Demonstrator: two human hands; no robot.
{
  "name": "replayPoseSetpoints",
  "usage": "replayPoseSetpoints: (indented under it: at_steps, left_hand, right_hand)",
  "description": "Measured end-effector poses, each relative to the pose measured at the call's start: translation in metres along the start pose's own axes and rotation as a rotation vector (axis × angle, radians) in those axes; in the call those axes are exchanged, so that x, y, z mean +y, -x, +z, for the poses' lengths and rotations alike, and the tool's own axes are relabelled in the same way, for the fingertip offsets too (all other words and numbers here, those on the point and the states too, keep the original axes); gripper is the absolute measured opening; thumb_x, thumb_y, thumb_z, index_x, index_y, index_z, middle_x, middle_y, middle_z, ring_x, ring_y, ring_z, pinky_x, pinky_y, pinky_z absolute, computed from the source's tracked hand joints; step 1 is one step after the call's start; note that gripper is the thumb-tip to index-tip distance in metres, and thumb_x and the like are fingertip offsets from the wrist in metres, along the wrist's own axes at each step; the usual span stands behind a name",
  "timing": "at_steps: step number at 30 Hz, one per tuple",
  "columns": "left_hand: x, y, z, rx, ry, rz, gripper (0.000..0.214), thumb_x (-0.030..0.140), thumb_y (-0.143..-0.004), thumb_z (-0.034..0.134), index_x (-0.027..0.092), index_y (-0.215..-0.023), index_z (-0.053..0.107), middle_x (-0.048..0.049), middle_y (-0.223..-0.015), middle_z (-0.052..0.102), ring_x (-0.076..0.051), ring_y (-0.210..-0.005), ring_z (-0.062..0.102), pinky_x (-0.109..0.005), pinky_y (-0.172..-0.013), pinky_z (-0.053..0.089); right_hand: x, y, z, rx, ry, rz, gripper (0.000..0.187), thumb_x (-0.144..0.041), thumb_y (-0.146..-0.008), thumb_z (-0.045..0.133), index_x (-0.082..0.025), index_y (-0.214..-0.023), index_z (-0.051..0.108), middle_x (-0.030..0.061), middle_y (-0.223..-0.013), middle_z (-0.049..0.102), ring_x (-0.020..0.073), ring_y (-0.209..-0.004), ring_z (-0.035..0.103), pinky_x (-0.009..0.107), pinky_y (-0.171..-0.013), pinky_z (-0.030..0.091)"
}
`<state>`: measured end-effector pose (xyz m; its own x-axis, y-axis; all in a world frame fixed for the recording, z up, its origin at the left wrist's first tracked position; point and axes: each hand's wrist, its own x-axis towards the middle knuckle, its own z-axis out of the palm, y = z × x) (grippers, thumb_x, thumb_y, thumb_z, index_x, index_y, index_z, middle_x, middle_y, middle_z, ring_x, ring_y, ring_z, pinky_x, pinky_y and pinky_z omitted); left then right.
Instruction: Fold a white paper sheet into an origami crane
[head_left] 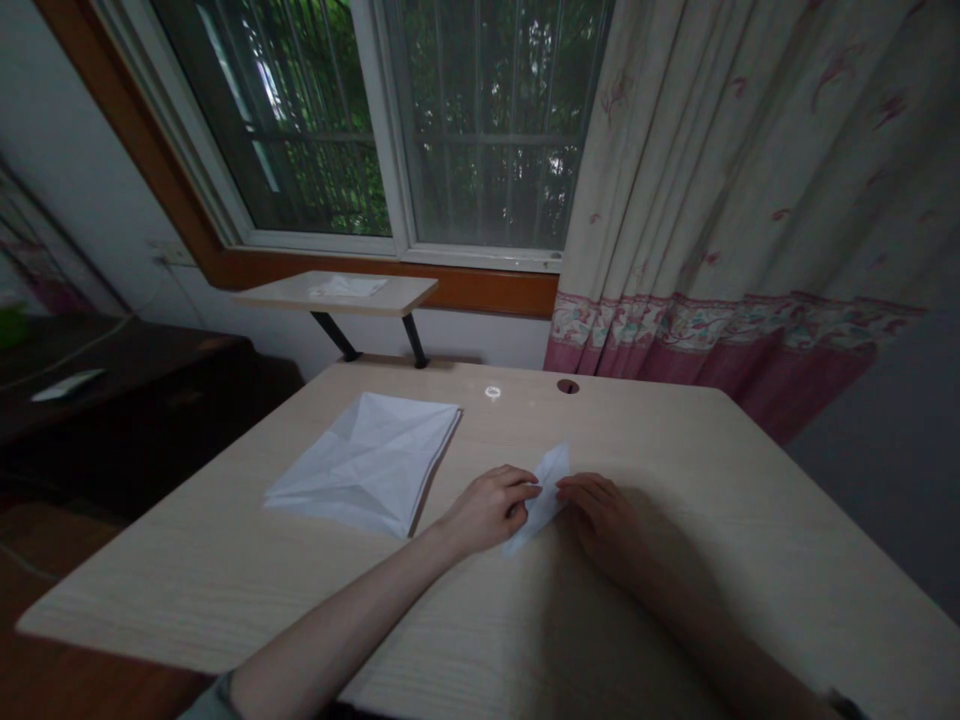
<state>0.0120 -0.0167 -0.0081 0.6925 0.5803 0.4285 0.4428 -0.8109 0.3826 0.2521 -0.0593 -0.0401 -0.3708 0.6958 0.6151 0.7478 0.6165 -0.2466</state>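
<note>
A small white sheet of paper (553,466), folded into a narrow, pointed shape, lies slantwise on the desk between my two hands. From the left, my left hand (496,508) holds its edge with curled fingers, the thumb tucked low. On the opposite edge, my right hand (602,520) has its fingers drawn together, with the fingertips gripping the paper. Part of each edge is hidden under the fingers. To the left of my left hand rests a stack of larger white paper sheets (367,455), with crease lines across the top one.
The pale wooden desk (660,430) has a round cable hole (568,386) near its back edge. A raised shelf (409,293) on black legs bears white paper (349,286). Behind stand a window (401,150) and a flowered curtain (697,200). A dark table (150,350) is at left.
</note>
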Motion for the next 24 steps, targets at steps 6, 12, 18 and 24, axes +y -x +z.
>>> replayPoseSetpoints:
  at_steps: [6, 12, 18, 24]
  left_hand:
    - [-0.006, 0.001, 0.003, -0.027, 0.095, -0.025, 0.042, 0.005, -0.082, 0.05, 0.018, -0.116, 0.071, -0.0073, -0.122, 0.071, -0.019, -0.113, 0.066, -0.035, -0.101, 0.053]
    - [0.001, -0.001, -0.005, -0.025, 0.203, -0.07, 0.04, 0.002, -0.084, 0.046, 0.018, -0.115, 0.066, -0.0072, -0.118, 0.071, -0.018, -0.11, 0.066, -0.032, -0.101, 0.052]
    - [0.004, 0.0, -0.007, -0.05, 0.217, -0.1, 0.04, 0.001, -0.085, 0.044, 0.017, -0.116, 0.063, -0.0069, -0.117, 0.07, -0.017, -0.11, 0.066, -0.031, -0.099, 0.051]
    - [0.006, -0.002, -0.012, -0.078, 0.111, -0.04, 0.016, 0.026, -0.094, 0.059, 0.019, -0.109, 0.064, -0.0056, -0.11, 0.071, -0.021, -0.107, 0.065, -0.035, -0.098, 0.049]
  right_hand:
    - [-0.003, -0.002, -0.003, -0.028, 0.004, -0.005, 0.037, -0.005, -0.088, 0.046, -0.024, -0.114, 0.065, 0.0076, -0.114, 0.072, 0.0233, -0.108, 0.065, 0.045, -0.097, 0.054]
    - [-0.006, -0.005, -0.005, -0.093, -0.046, 0.036, 0.039, -0.004, -0.087, 0.044, -0.023, -0.114, 0.064, 0.0076, -0.112, 0.071, 0.0231, -0.106, 0.066, 0.046, -0.096, 0.055]
    - [-0.013, -0.009, -0.011, -0.128, -0.063, 0.015, 0.031, -0.007, -0.091, 0.046, -0.022, -0.11, 0.066, 0.0079, -0.108, 0.072, 0.0235, -0.103, 0.066, 0.045, -0.094, 0.055]
    - [-0.018, -0.012, -0.016, -0.135, -0.078, 0.008, 0.027, -0.01, -0.093, 0.046, -0.022, -0.106, 0.067, 0.0067, -0.105, 0.073, 0.0222, -0.099, 0.067, 0.043, -0.092, 0.055]
